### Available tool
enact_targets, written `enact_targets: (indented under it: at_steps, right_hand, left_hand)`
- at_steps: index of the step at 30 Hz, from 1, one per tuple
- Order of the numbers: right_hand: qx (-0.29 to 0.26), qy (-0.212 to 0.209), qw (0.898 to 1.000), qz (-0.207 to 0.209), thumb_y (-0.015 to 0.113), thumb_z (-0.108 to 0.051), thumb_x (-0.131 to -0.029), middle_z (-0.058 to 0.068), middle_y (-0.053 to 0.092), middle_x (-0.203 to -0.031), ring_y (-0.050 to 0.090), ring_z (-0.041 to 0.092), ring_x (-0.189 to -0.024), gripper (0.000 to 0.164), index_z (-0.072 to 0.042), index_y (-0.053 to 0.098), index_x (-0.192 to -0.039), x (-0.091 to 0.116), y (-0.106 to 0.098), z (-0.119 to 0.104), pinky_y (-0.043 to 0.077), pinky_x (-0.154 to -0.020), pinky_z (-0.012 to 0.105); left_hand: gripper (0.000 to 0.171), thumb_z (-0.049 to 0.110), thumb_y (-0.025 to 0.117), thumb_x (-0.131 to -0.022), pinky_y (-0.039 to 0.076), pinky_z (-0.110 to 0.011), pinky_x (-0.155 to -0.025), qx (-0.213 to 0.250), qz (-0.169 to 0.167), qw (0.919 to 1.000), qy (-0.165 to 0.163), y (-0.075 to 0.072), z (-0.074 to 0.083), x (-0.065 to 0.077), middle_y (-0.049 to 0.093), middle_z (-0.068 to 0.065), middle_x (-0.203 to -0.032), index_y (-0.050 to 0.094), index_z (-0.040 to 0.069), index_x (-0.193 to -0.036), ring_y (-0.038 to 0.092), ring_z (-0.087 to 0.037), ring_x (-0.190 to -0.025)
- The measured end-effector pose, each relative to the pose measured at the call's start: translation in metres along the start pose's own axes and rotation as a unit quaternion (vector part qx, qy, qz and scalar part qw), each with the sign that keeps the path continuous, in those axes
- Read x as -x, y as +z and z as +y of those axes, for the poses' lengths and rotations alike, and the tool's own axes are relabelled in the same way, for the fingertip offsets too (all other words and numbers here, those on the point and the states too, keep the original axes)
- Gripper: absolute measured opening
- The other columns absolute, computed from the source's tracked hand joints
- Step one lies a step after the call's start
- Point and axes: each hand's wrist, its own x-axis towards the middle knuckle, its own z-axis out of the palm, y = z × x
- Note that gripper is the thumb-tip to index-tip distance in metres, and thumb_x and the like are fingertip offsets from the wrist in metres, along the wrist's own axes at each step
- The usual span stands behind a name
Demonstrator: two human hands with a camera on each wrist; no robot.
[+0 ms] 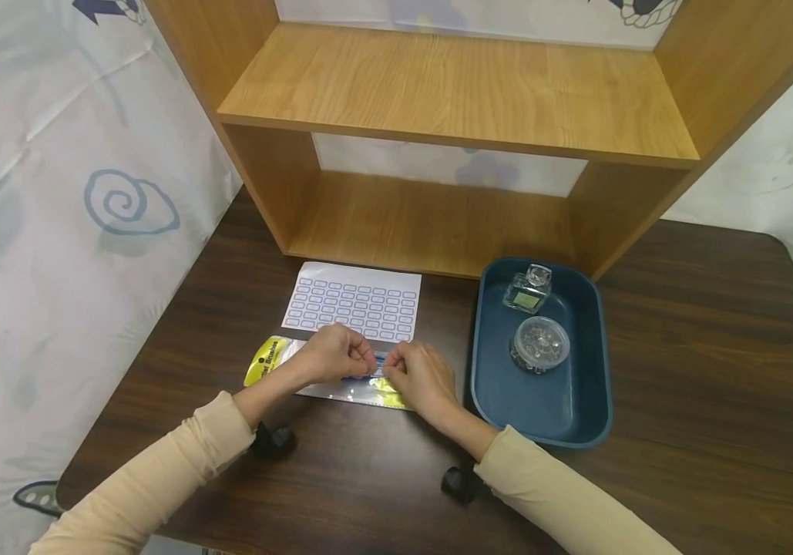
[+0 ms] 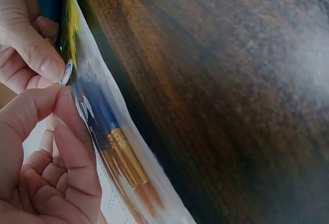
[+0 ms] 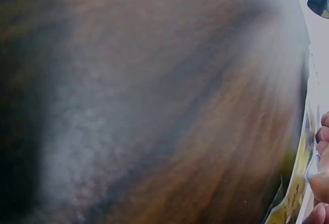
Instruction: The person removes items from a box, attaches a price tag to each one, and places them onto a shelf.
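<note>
A clear packet (image 1: 357, 391) with a yellow end lies on the table under both hands. Through its plastic, the left wrist view shows paintbrushes (image 2: 126, 154) with blue handles and gold ferrules. Above the packet, my left hand (image 1: 337, 354) and right hand (image 1: 426, 379) meet fingertip to fingertip. Between them they pinch a small white sticker label (image 2: 67, 73) with a blue edge, mostly covered by the fingers. Just behind the packet is a white sheet of blue-bordered labels (image 1: 349, 297). The right wrist view catches only some fingertips (image 3: 321, 185) at its edge.
A blue tray (image 1: 542, 416) to the right holds a glass bottle (image 1: 528, 290) and a round clear-lidded tub (image 1: 540, 344) of small pieces. Behind everything stands a wooden shelf unit (image 1: 458, 96). The dark wooden table (image 1: 701, 347) extends to the right.
</note>
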Motion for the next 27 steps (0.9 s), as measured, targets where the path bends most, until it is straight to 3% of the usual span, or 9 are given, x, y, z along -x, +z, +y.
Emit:
enact_targets:
  at_steps: [6,13,19,27]
  right_hand:
    - [0.02,0.0,1.0,0.003,0.069,-0.013,-0.077,-0.006,0.054,-0.07,0.049,0.011,-0.07,0.008,-0.02,0.067,-0.072,-0.0004,0.0029,0.0016,0.037,-0.055,0.026]
    - [0.034,-0.015,0.999,0.018,0.069,-0.014,-0.077,-0.006,0.052,-0.07,0.05,0.012,-0.069,0.009,-0.02,0.066,-0.071,0.0003,0.0058,0.0036,0.036,-0.053,0.025]
    - [0.029,-0.015,0.999,0.022,0.071,-0.015,-0.077,-0.005,0.052,-0.071,0.048,0.011,-0.067,0.007,-0.018,0.065,-0.078,-0.0002,0.0066,0.0038,0.034,-0.052,0.025]
    - [0.023,-0.008,1.0,0.012,0.074,-0.017,-0.079,-0.002,0.051,-0.079,0.047,0.012,-0.068,0.021,-0.013,0.062,-0.096,-0.0012,0.0085,0.0054,0.035,-0.053,0.025]
  left_hand:
    - [0.006,0.013,0.074,-0.075,0.038,-0.02,-0.05,-0.039,0.011,0.9991,0.015,0.0035,-0.0022,-0.0031,0.06,0.005,-0.057,0.069,0.01,-0.072,0.048,-0.006,-0.053]
    - [0.006,0.015,0.073,-0.072,0.042,-0.023,-0.057,-0.108,0.043,0.9923,0.044,0.0074,-0.003,-0.0051,0.06,0.009,-0.056,0.068,0.015,-0.069,0.051,-0.005,-0.056]
    - [0.009,0.016,0.074,-0.072,0.041,-0.024,-0.056,-0.118,0.048,0.9909,0.041,0.0076,-0.0022,-0.0053,0.058,0.008,-0.055,0.065,0.015,-0.071,0.05,-0.006,-0.054]
    - [0.011,0.012,0.074,-0.074,0.039,-0.024,-0.055,-0.116,0.05,0.9917,0.024,0.002,-0.0042,-0.0047,0.056,0.004,-0.059,0.063,0.011,-0.074,0.049,-0.009,-0.056]
